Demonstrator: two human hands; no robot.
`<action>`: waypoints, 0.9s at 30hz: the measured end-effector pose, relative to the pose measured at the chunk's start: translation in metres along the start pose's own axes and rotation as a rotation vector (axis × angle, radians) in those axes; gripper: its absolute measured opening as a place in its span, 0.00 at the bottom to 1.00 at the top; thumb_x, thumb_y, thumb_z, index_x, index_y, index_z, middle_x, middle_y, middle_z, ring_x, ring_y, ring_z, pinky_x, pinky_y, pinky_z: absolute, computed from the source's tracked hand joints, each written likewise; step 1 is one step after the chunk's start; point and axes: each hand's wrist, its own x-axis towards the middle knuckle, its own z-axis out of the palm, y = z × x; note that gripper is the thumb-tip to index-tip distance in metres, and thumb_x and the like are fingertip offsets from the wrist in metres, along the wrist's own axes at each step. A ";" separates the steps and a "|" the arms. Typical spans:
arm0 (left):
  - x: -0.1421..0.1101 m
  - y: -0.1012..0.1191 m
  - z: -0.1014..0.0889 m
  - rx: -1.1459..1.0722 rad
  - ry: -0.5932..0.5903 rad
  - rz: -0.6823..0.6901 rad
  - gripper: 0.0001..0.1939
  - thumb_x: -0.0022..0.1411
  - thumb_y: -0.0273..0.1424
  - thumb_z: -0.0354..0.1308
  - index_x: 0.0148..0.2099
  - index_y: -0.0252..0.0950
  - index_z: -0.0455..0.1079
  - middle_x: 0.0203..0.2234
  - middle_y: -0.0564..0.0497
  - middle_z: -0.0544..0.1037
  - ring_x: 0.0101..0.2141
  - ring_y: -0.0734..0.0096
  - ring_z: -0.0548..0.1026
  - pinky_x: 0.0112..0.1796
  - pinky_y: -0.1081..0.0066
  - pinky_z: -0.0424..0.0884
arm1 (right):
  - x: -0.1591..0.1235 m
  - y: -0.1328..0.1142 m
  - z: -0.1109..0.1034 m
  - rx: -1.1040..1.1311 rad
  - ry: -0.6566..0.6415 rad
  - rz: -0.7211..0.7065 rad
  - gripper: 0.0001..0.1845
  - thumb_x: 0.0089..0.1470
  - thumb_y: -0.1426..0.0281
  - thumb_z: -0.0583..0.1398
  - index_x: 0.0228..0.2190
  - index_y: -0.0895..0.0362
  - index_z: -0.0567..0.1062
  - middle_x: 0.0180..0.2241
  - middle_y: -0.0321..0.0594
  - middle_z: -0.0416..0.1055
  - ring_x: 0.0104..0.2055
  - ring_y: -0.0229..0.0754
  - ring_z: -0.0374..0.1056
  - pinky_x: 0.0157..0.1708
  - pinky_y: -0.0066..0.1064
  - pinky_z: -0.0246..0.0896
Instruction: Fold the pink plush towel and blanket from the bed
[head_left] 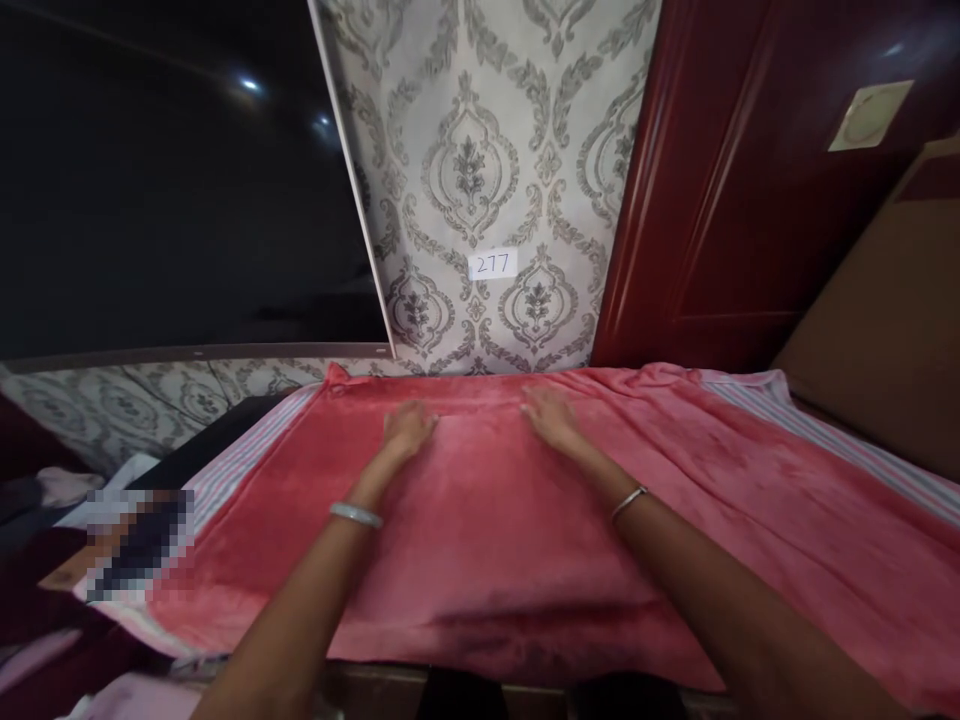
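Observation:
A red plush blanket (480,500) lies spread over a low surface, with a few folds and wrinkles on its right part. Flat on its far half rests my left hand (409,428), fingers stretched out, a pale bangle on the wrist. My right hand (550,415) lies on the blanket at about the same distance, a little blurred, fingers extended, with a thin silver bangle. Neither hand grips anything. Beneath the blanket's left and right sides shows a striped cloth (247,455) in grey, white and pink.
A large dark television screen (187,190) stands at the left. Patterned wallpaper (480,150) with a paper label (493,263) reading 277 is behind the blanket. To the right are a dark red wooden panel (697,200) and a brown cardboard box (885,330). Clutter lies at the lower left, partly pixelated.

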 end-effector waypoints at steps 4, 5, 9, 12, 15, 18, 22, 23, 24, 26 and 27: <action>-0.021 -0.012 0.046 0.233 -0.029 0.079 0.26 0.70 0.38 0.47 0.66 0.33 0.64 0.65 0.35 0.64 0.67 0.47 0.58 0.64 0.37 0.45 | -0.024 0.004 0.033 -0.282 -0.113 -0.061 0.25 0.69 0.61 0.50 0.62 0.56 0.69 0.64 0.49 0.63 0.66 0.56 0.54 0.64 0.60 0.44; -0.024 -0.017 0.052 0.296 -0.035 0.087 0.27 0.71 0.39 0.45 0.67 0.33 0.62 0.66 0.35 0.64 0.67 0.48 0.58 0.64 0.37 0.47 | -0.028 0.009 0.037 -0.307 -0.114 -0.065 0.25 0.69 0.61 0.49 0.62 0.55 0.68 0.64 0.49 0.63 0.66 0.55 0.55 0.64 0.58 0.45; -0.023 -0.030 0.058 0.367 -0.065 0.084 0.29 0.73 0.41 0.40 0.69 0.34 0.59 0.67 0.38 0.63 0.68 0.52 0.57 0.65 0.40 0.49 | -0.029 0.027 0.044 -0.305 -0.115 -0.071 0.25 0.70 0.61 0.48 0.63 0.53 0.68 0.64 0.44 0.63 0.65 0.53 0.55 0.64 0.53 0.46; -0.020 -0.029 0.055 0.342 -0.077 0.052 0.29 0.73 0.42 0.39 0.69 0.35 0.59 0.67 0.39 0.62 0.68 0.55 0.56 0.66 0.43 0.49 | -0.025 0.033 0.044 -0.280 -0.137 -0.068 0.25 0.71 0.63 0.46 0.63 0.52 0.67 0.65 0.42 0.62 0.67 0.51 0.54 0.65 0.51 0.46; -0.022 -0.026 0.053 0.307 -0.093 0.017 0.29 0.73 0.42 0.39 0.70 0.35 0.59 0.68 0.39 0.61 0.69 0.56 0.55 0.66 0.46 0.47 | -0.025 0.033 0.044 -0.264 -0.145 -0.071 0.25 0.71 0.64 0.46 0.63 0.54 0.67 0.65 0.42 0.61 0.67 0.50 0.54 0.65 0.49 0.46; -0.023 -0.024 0.050 0.293 -0.111 0.005 0.30 0.73 0.41 0.39 0.70 0.34 0.57 0.68 0.38 0.60 0.69 0.56 0.54 0.66 0.45 0.46 | -0.027 0.030 0.042 -0.255 -0.145 -0.067 0.25 0.70 0.65 0.46 0.63 0.54 0.67 0.65 0.42 0.61 0.67 0.51 0.53 0.66 0.50 0.45; -0.019 -0.017 0.039 0.320 -0.201 -0.010 0.30 0.73 0.41 0.39 0.71 0.33 0.54 0.70 0.39 0.56 0.70 0.57 0.52 0.67 0.46 0.45 | -0.026 0.018 0.030 -0.254 -0.197 -0.010 0.25 0.71 0.65 0.46 0.65 0.54 0.65 0.67 0.43 0.58 0.69 0.51 0.51 0.67 0.51 0.44; -0.019 -0.013 0.035 0.325 -0.223 -0.015 0.31 0.73 0.41 0.39 0.72 0.33 0.54 0.70 0.38 0.55 0.70 0.56 0.51 0.67 0.45 0.45 | -0.026 0.014 0.025 -0.259 -0.224 0.012 0.26 0.71 0.64 0.46 0.65 0.54 0.64 0.67 0.43 0.57 0.69 0.52 0.50 0.67 0.51 0.44; -0.020 -0.009 0.031 0.328 -0.234 -0.020 0.31 0.73 0.42 0.40 0.72 0.32 0.53 0.70 0.37 0.54 0.70 0.55 0.50 0.66 0.44 0.44 | -0.027 0.008 0.020 -0.264 -0.247 0.038 0.26 0.71 0.64 0.46 0.66 0.54 0.63 0.68 0.45 0.55 0.70 0.53 0.49 0.66 0.52 0.44; -0.028 0.002 0.024 0.335 -0.223 -0.014 0.32 0.73 0.43 0.40 0.72 0.31 0.52 0.71 0.35 0.52 0.71 0.52 0.48 0.66 0.41 0.44 | -0.032 -0.006 0.011 -0.273 -0.269 0.085 0.28 0.71 0.61 0.47 0.67 0.54 0.60 0.69 0.48 0.52 0.71 0.55 0.47 0.66 0.55 0.44; -0.035 0.007 0.023 0.337 -0.212 0.015 0.33 0.73 0.44 0.40 0.72 0.31 0.52 0.71 0.35 0.51 0.71 0.51 0.47 0.65 0.39 0.43 | -0.037 -0.013 0.008 -0.273 -0.269 0.082 0.29 0.71 0.60 0.47 0.68 0.54 0.59 0.70 0.49 0.50 0.71 0.56 0.45 0.66 0.57 0.43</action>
